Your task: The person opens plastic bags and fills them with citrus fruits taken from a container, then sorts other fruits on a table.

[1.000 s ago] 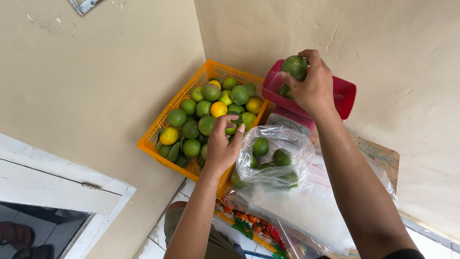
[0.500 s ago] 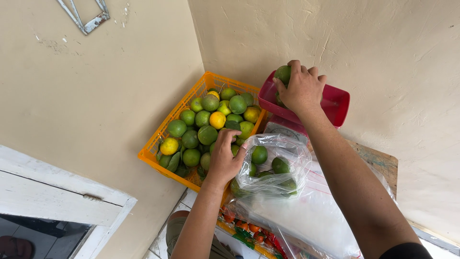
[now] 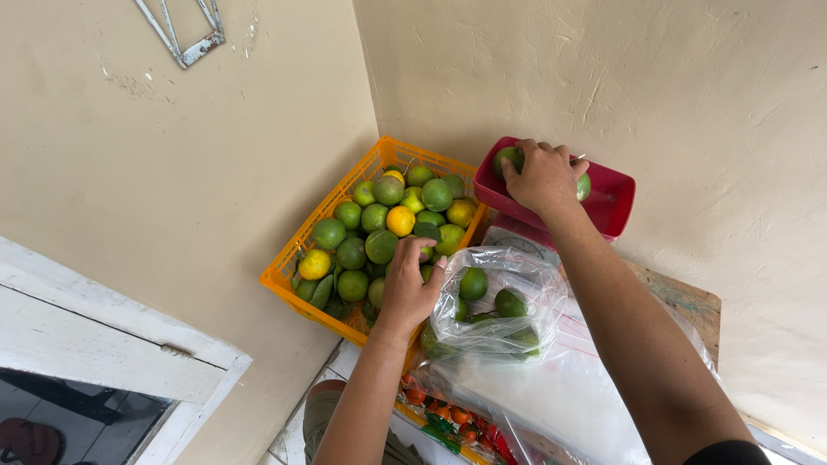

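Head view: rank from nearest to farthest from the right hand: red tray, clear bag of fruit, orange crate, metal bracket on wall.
Measured from the right hand:
1. Red tray: directly under the hand, fingers inside it.
2. Clear bag of fruit: just below, by the forearm.
3. Orange crate: to the left, in the corner.
4. Metal bracket: far upper left on the wall.

Right hand (image 3: 541, 176) hides fruit in red tray (image 3: 613, 211).
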